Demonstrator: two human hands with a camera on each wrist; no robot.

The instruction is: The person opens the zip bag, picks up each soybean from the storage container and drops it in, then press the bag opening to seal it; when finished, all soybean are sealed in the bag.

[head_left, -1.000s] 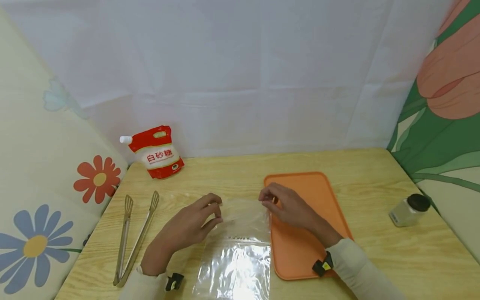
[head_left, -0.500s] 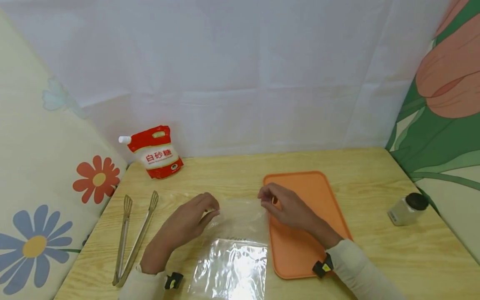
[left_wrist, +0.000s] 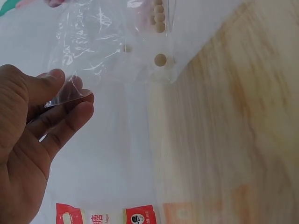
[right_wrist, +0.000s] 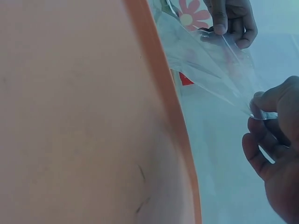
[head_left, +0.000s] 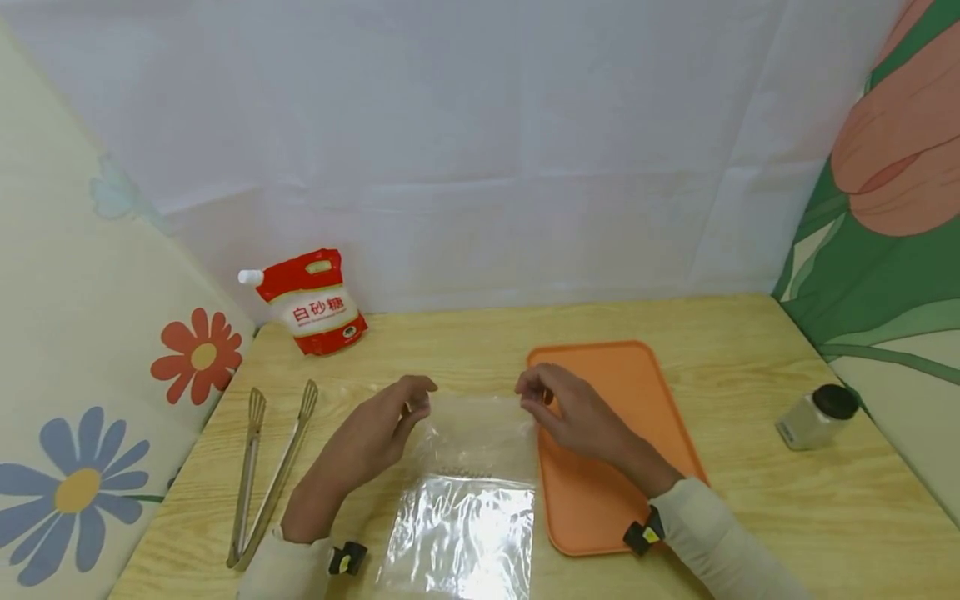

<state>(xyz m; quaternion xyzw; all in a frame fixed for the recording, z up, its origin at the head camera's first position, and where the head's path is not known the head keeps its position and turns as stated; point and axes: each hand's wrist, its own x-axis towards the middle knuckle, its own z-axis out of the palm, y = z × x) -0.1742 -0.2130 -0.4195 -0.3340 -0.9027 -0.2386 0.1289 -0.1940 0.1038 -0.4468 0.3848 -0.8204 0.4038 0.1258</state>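
Note:
A clear plastic bag [head_left: 472, 525] stretches between my two hands, its lower part shiny with glare. With thumb and fingers, my left hand [head_left: 375, 429] pinches the bag's top left corner; the left wrist view shows the film between thumb and fingertips, with several round holes lower on the bag. My right hand [head_left: 573, 412] pinches the opposite top corner, as the right wrist view shows, and overlaps an orange cutting board [head_left: 607, 517] in the head view. The board lies flat, just right of the bag.
Metal tongs [head_left: 258, 483] lie spread on the wooden table [head_left: 442, 342] at the left. A red and white spouted sugar pouch [head_left: 318, 312] stands at the back left. At the right, a clear jar [head_left: 806, 427] with a black lid sits near the table's edge.
My left hand has shifted slightly left and its fingers have drawn closer to the thumb on the bag's corner. The bag has shifted slightly left; my right hand has hardly moved.

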